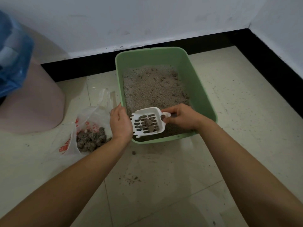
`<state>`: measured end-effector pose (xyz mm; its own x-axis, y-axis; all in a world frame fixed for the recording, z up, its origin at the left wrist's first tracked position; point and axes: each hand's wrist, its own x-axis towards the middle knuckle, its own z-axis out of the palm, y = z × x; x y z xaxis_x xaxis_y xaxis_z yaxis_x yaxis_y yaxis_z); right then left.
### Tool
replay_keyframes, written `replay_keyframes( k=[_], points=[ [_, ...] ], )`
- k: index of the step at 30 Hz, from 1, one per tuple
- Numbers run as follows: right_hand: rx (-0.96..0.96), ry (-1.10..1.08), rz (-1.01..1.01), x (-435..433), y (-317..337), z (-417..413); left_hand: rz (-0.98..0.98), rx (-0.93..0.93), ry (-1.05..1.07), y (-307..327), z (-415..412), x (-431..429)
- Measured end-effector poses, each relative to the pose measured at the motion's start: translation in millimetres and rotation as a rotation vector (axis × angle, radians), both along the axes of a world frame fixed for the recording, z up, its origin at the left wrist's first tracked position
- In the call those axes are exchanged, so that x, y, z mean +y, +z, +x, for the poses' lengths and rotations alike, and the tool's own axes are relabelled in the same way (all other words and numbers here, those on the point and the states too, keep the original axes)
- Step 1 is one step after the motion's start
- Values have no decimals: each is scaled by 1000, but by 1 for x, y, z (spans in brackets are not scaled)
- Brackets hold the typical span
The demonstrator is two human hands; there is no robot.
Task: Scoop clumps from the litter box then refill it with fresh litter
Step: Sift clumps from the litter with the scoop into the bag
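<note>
Right hand point(182, 117) is curled around the handle of the white scoop point(148, 110), holding it low over the near end of the green litter box point(203, 89), grey clumps point(150, 124) sitting on its slots. Left hand point(120, 122) is up against the scoop's toothed edge at the box's left rim, fingers hidden, so grip or no grip, can't tell. Just left on the floor, a clear plastic bag point(96, 115) holds a grey heap point(92, 140); pink bin point(32, 102) farther left
</note>
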<state>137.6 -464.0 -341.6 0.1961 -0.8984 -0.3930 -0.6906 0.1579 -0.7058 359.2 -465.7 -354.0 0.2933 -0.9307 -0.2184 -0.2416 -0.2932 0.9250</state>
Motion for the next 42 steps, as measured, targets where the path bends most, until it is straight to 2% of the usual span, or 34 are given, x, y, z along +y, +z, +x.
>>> replay_keyframes(
  k=[5,9,14,18,19,21,24,27,28,30,33,35,37,42],
  points=[
    [68,1,4,3,3,2,-11,-32,-9,-1,0,-1],
    [53,-10,-4,5,4,4,-3,-41,-7,0,-1,-1],
    [4,-73,3,5,21,6,40,-55,-80,2,7,-5],
    [-70,-172,-49,3,51,9,95,13,-170,17,38,-17],
    [-96,-198,-80,2,59,11,60,-48,-148,23,50,-20],
    [-93,-241,-167,-1,74,20,-56,-299,-91,30,78,-27],
    [-7,-265,-315,-11,87,47,-106,-661,-92,35,121,-23],
    [220,-135,-383,-15,98,93,83,-931,-189,40,151,-6],
    [337,-62,-414,-14,97,112,151,-945,-233,40,158,-1],
    [627,120,-525,-9,91,144,192,-815,-265,36,167,4],
    [907,472,-713,11,74,189,104,-676,-147,39,182,10],
    [955,594,-825,22,64,198,45,-670,-89,43,187,12],
    [979,614,-890,26,59,197,13,-652,-62,48,189,12],
    [947,499,-1009,16,57,175,-32,-662,-51,52,186,11]
  ],
)
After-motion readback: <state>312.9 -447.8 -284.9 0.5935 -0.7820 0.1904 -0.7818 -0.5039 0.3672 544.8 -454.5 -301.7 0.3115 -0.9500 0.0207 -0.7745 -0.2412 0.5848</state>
